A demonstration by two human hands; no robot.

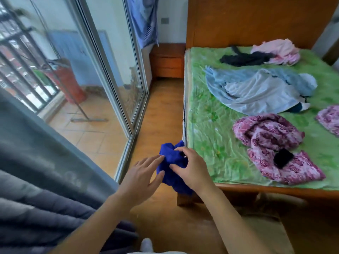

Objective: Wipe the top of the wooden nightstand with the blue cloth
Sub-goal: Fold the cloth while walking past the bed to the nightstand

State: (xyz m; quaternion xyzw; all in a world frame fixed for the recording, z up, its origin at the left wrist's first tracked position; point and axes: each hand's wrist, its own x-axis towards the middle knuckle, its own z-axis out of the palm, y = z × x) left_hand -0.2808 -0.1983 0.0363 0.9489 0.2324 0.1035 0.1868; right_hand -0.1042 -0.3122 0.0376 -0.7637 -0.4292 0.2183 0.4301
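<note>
A crumpled bright blue cloth is held in mid-air at the lower centre of the frame, above a narrow strip of orange-brown wooden floor. It is pinched from the right by the curled fingers and thumb of the right hand. The left hand is spread flat, and its straight fingertips are laid against the cloth's left side without being closed on it.

The small orange-brown wooden nightstand is seen at the upper centre, well apart from both hands, at the far end of the floor strip. It is tucked between a tall glass sliding door on the left and a wooden bed covered by a green sheet on the right. Its top is not yet touched, and little of it can be made out from here.

Several risks can be judged. Because the cloth is bunched, only a lump may be pressed to the wood and patches left unwiped unless it is first flattened. Because it is held by one hand's pinch, it may be dropped on the floor and dirtied. In so narrow a passage the bed's corner may be knocked or the glass brushed. A striped blue fabric hung just above the nightstand may be caught during wiping.
</note>
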